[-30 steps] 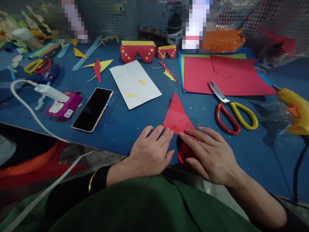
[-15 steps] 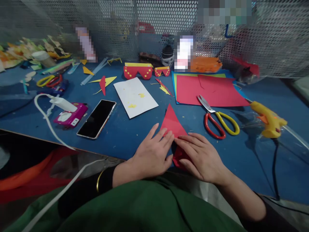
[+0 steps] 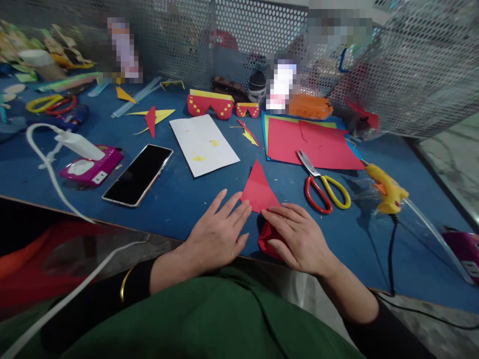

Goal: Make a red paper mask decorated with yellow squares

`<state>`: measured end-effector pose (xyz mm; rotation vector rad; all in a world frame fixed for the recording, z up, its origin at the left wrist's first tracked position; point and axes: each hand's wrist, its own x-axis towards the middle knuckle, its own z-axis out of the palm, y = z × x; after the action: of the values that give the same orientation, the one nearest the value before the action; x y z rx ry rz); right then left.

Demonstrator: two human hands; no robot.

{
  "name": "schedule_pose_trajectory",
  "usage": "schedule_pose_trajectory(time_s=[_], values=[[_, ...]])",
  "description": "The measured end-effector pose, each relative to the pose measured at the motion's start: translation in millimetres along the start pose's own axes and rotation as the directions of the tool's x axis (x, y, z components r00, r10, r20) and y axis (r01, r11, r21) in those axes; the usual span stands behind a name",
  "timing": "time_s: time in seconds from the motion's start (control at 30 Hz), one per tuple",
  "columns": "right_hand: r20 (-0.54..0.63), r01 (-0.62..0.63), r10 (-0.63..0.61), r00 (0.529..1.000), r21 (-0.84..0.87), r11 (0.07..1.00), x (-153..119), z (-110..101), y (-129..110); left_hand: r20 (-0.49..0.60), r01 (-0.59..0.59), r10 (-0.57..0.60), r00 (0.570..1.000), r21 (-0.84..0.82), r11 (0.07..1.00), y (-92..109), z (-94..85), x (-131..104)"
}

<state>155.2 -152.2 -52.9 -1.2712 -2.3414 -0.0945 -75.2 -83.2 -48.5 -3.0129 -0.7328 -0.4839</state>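
Sliding leftward, left hand (image 3: 219, 227), fingers apart, is touching red paper (image 3: 259, 195); right hand (image 3: 301, 237), fingers close, thumb apart, is covering its seemingly unfinished lower fold (image 3: 265, 234), top lying flat.

I am in what looks like a craft workshop: scissors (image 3: 314, 172), a glue gun (image 3: 389, 192), coloured sheets (image 3: 310, 142) and red paper glasses (image 3: 198, 104) share my blue surface (image 3: 179, 209) before a perforated metal screen (image 3: 258, 25).
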Motion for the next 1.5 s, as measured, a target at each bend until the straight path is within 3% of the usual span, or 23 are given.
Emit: schedule_pose_trajectory(time_s=[0.4, 0.57, 0.77, 0.9, 1.07, 1.5], values=[[0.000, 0.010, -0.010, 1.000, -0.009, 1.000, -1, 0, 1, -0.048, 0.039, -0.038, 0.998, 0.020, 0.999, -1, 2.1, -4], [0.004, 0.015, -0.015, 1.000, -0.020, 1.000, -1, 1, 0, -0.142, 0.059, -0.057, 0.988, 0.009, 0.998, 2, 1.4, -7], [0.008, 0.014, -0.014, 1.000, -0.033, 0.999, 0, 1, -1, 0.002, -0.091, 0.091, 0.996, -0.042, 0.995, 15, 6.8, 8], [0.018, 0.005, -0.005, 1.000, -0.036, 0.999, -1, 1, 0, 0.058, -0.071, 0.071, 0.996, 0.002, 0.997, 9, 9.7, 3], [0.025, 0.011, -0.010, 1.000, -0.035, 0.999, -3, 2, 1, 0.055, 0.024, -0.026, 0.998, 0.031, 0.999, 0, 4.6, -10], [0.027, -0.002, 0.003, 1.000, -0.035, 0.999, 3, -1, -2, 0.101, 0.015, -0.007, 0.995, -0.078, 0.997, 7, 12.5, 16]])
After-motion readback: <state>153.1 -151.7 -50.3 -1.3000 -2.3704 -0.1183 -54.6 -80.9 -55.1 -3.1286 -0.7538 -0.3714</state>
